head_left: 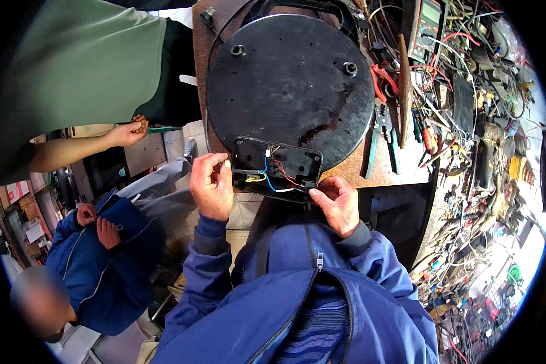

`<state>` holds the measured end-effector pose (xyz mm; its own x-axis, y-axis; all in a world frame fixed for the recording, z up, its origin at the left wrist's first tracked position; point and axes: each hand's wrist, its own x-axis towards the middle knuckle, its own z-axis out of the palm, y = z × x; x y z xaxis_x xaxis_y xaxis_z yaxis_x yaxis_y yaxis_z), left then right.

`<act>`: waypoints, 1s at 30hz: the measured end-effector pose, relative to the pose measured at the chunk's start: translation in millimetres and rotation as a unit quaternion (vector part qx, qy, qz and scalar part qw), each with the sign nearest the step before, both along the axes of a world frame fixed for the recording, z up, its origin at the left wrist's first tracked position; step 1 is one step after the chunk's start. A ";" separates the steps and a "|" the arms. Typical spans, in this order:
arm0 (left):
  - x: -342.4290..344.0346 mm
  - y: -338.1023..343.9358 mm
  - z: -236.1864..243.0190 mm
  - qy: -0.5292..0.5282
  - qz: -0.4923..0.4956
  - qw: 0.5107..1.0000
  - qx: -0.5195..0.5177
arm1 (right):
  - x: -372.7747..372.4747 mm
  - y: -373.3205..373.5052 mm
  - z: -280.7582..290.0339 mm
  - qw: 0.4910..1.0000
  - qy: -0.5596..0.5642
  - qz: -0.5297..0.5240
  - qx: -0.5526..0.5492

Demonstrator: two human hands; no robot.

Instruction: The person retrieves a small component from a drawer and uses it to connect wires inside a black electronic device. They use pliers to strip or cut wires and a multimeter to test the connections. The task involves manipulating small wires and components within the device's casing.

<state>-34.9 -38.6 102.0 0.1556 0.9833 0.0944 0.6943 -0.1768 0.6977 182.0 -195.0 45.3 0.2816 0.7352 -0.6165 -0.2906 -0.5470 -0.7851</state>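
A round black appliance (285,85) lies on the table with its flat underside up. At its near edge an opened black control box (242,159) shows blue, yellow and dark red wires (267,173) inside. My left hand (213,185) is at the box's left edge, thumb and fingers pinched together on it. My right hand (335,203) grips the box's near right corner between thumb and curled fingers. A white connector sleeve on the wire lies close to my right thumb. What my right fingers touch underneath is hidden.
Right of the appliance lie red-handled pliers (383,82), a wire stripper (382,130), a red screwdriver (429,139) and a multimeter (428,27) amid heaped cables. At left, one person in green (97,60) stands and another in blue (112,261) sits.
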 end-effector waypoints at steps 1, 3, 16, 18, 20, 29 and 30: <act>0.2 2.0 3.5 -0.006 0.001 1.000 -0.007 | 2.6 -1.3 -0.4 1.000 -0.001 0.011 -0.002; 4.9 2.9 11.3 -0.023 -0.001 0.999 -0.026 | 8.6 -0.7 3.7 0.999 -0.011 0.033 -0.006; 9.6 64.4 -7.8 0.062 0.022 0.996 0.060 | 112.9 20.4 1.1 0.995 -0.046 -0.088 0.025; 3.4 89.9 -21.2 0.079 -0.001 0.995 0.065 | 136.5 48.9 17.2 0.987 -0.119 -0.090 0.052; -5.7 118.1 -43.2 0.078 0.057 0.995 -0.035 | 160.4 71.3 14.5 0.974 -0.225 -0.032 -0.001; -19.1 230.4 -119.0 0.109 0.031 0.986 -0.122 | 186.7 159.3 -8.0 0.939 -0.320 -0.025 0.123; -10.6 236.7 -119.8 0.107 0.031 0.986 -0.123 | 191.0 168.5 -5.2 0.942 -0.322 0.003 0.098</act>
<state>-45.5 198.1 -17.8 0.0844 0.9807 -0.1766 0.8348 0.0272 0.5499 372.9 -26.6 40.1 0.5457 0.8201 -0.1721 0.2828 -0.3736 -0.8834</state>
